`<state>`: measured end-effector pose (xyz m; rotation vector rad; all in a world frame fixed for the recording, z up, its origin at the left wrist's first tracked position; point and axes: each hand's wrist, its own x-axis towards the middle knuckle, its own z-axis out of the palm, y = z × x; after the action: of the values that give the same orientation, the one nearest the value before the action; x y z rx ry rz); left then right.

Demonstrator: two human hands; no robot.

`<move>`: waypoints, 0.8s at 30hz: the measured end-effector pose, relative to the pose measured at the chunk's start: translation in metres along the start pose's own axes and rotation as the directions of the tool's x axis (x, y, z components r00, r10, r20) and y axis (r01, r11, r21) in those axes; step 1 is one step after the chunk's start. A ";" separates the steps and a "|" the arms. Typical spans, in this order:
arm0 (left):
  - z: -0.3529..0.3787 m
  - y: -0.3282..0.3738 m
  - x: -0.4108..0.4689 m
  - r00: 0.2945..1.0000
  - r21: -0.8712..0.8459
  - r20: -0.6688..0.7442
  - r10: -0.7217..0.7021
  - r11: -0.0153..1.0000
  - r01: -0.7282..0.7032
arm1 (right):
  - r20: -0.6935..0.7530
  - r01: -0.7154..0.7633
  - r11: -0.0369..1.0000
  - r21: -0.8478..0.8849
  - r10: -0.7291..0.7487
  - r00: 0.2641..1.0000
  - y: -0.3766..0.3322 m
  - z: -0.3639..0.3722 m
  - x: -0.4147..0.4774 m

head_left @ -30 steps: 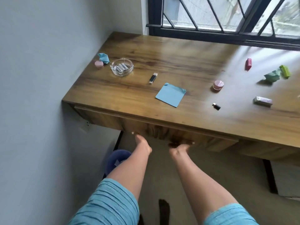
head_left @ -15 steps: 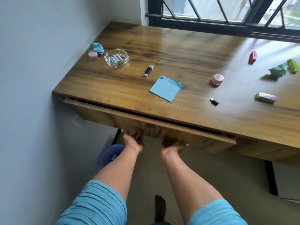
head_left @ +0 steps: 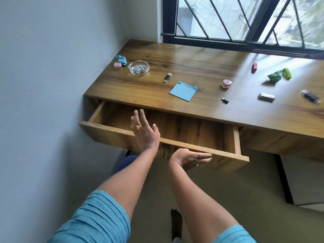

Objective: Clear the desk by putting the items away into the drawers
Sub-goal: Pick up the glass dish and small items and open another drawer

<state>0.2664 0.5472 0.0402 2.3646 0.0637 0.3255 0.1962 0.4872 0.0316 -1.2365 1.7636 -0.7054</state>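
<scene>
Drawer point(head_left: 228, 154) now wide open beneath left hand point(head_left: 144, 133) (right hand point(head_left: 190, 159) by its front).

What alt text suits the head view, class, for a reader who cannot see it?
A drawer is pulled open under a wooden desk; the left hand hovers open over it, the right hand flat by its front. A blue note and other items lie on top.

Desk point(head_left: 201, 111): against the wall point(head_left: 43, 76) on its left, window point(head_left: 219, 20) behind
Drawer point(head_left: 184, 127): open under the desk's left end
Glass dish point(head_left: 139, 67): far left on the desk
Memory stick point(head_left: 167, 77): between dish and paper square point(head_left: 183, 91)
Left hand point(head_left: 144, 133): over the drawer
Right hand point(head_left: 190, 159): before the drawer front
</scene>
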 end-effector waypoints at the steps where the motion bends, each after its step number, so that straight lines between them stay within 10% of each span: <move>1: -0.006 0.004 -0.005 0.985 0.138 0.127 0.119 0.981 -0.137 | 0.027 0.134 0.989 -0.055 -0.133 0.991 -0.001 -0.009 -0.005; 5: -0.021 0.000 -0.021 0.873 0.309 0.467 0.143 0.898 -0.313 | 0.347 0.666 0.637 -0.388 -0.569 0.746 0.026 -0.018 -0.003; 8: -0.031 0.001 -0.022 0.847 0.331 0.522 0.100 0.891 -0.309 | 0.593 0.854 0.327 -0.406 -0.617 0.518 0.033 -0.026 -0.001; 24: -0.099 -0.028 -0.086 0.780 0.416 0.625 0.031 0.832 -0.366 | 0.862 0.929 0.233 -0.288 -0.359 0.357 0.015 -0.108 -0.016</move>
<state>0.1594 0.6222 0.0709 2.9128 -0.4784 -0.4178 0.0974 0.5055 0.0768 -2.6357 0.6971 0.1993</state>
